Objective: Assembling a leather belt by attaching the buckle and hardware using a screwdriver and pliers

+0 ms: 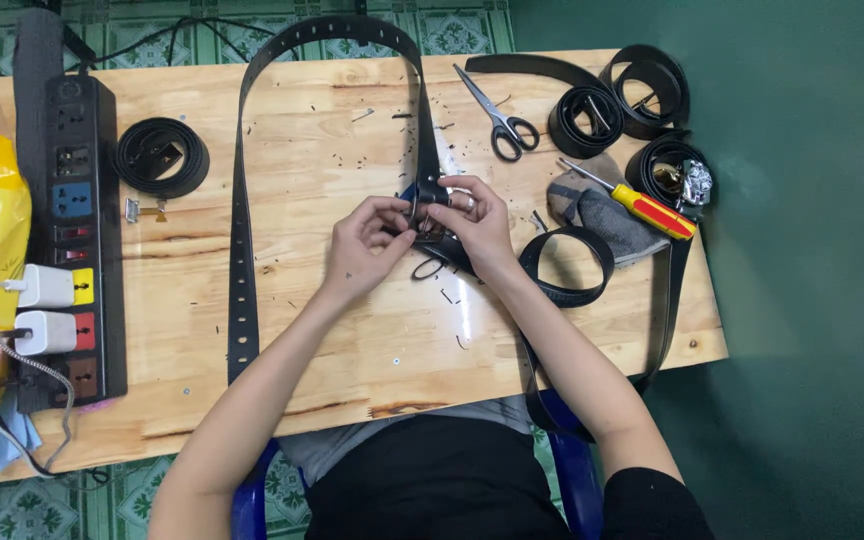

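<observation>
Mid-table, both hands, left [367, 240] and right [477, 225], pinch the black belt [242, 250]; bare wood [352, 340] lies toward the near edge.

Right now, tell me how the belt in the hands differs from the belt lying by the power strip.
The held belt is unrolled, arching long across the table; the coiled belt is wound into a tight roll. Both hands grip the first; the second lies untouched. Both are black.
</observation>
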